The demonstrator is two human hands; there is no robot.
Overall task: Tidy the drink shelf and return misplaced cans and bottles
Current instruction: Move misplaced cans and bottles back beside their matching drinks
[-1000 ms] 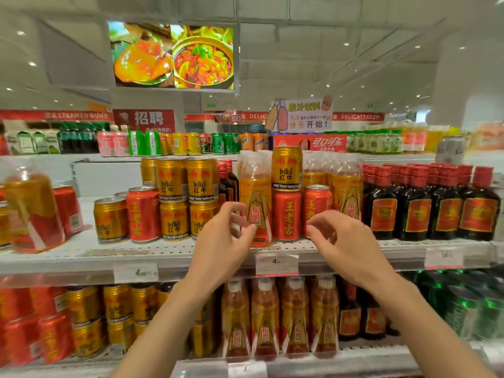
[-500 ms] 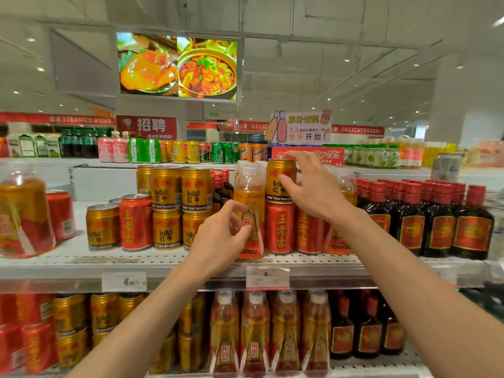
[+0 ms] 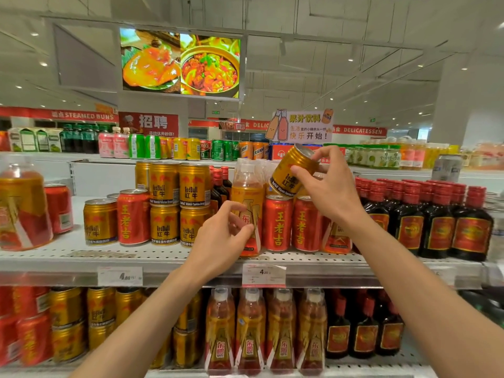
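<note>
1. While half a second ago the gold can (image 3: pixel 296 170) was standing on top of a red can, it is now lifted off and tilted in the air, held by the right hand (image 3: pixel 327 186).
2. The right hand is closed around this can: the thumb presses on the label side and the fingers curl over the rim at the top. The can hangs just above the two red cans (image 3: pixel 290 223) that stand under this hand.
3. The left hand (image 3: pixel 222 238) has hardly moved. Its fingers are loosely curled in front of the lower part of the orange bottle (image 3: pixel 246 203). Whether they really grip the bottle or only touch it, I cannot tell.
4. I judge that this gold can was misplaced, and that it belongs with the stack of gold cans (image 3: pixel 178 203), which stands beyond the left hand, on the far side of it from the right hand.
5. The next move probably carries the can across, over the left hand and the orange bottle, so the bottle could be knocked over if the can passes too low.
6. One red can (image 3: pixel 133 216) stands among the gold ones there; it seems misplaced too.
</note>
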